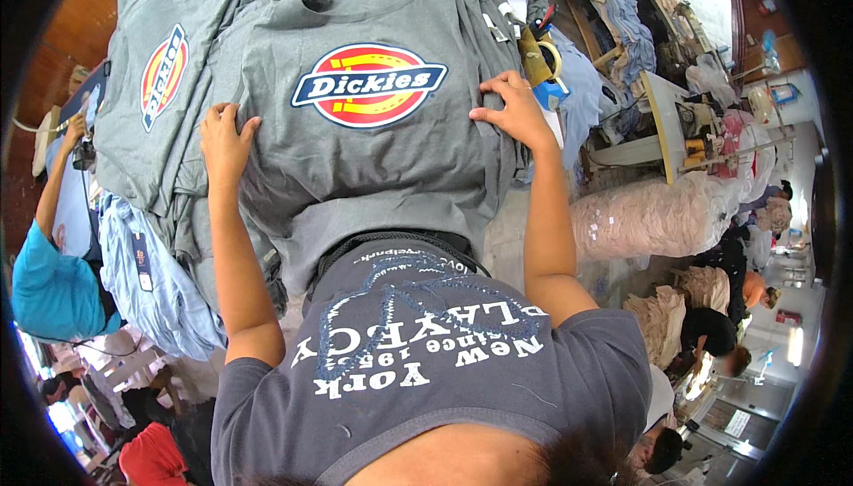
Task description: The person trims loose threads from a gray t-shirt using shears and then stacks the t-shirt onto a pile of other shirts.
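Note:
A grey T-shirt (373, 162) with a large red, yellow and blue printed badge lies spread in front of me, neckline away from me, its lower part hanging toward my body. At its left side rests my left hand (228, 138), the thumb apart from the bent fingers. My right hand (517, 113) touches the right side of the same shirt, with thumb and forefinger spread. Neither hand shows cloth pinched between its fingertips. Another grey T-shirt (133, 162) with the same kind of badge lies to the left, and more grey shirts lie beyond.
Scissors-like tools and a tape roll (553, 58) sit right of the shirt. Light blue garments (151, 282) hang at left, near a person in a blue top (62, 282). A plastic-wrapped bundle (657, 215) lies at right. Other people work farther off.

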Demonstrator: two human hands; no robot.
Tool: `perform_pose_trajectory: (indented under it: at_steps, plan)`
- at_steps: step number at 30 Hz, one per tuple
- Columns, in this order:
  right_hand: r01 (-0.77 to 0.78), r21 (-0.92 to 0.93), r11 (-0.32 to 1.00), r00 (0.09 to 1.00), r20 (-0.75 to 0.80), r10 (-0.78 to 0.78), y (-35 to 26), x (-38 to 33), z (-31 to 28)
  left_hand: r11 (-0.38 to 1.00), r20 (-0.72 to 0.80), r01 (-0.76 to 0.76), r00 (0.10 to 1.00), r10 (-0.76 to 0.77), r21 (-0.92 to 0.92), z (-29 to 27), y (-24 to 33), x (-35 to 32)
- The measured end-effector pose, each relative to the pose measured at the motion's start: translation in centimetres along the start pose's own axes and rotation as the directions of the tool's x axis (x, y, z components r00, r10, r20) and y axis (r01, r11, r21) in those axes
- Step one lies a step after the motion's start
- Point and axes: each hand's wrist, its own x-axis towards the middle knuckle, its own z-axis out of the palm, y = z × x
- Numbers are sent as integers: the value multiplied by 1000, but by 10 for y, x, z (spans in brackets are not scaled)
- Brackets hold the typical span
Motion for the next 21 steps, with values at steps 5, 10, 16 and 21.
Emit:
perform_pose_trajectory:
  at_steps: [5,10,16,21]
  plan:
    - [135,123,983,991,-17,-134,-7,-9,-5,826,-84,-34,996,-17,-563,-5,0,-5]
    - [-204,427,881,978,53,200,-1,-30,-19,638,98,130,991,-86,-759,-33,-2,-20]
    - [-346,302,888,929,-22,369,23,-71,-34,835,423,314,900,-109,-452,-48,-33,-51]
    - [-243,511,825,928,-127,352,4,23,6,885,354,268,926,-127,-382,-2,16,3]
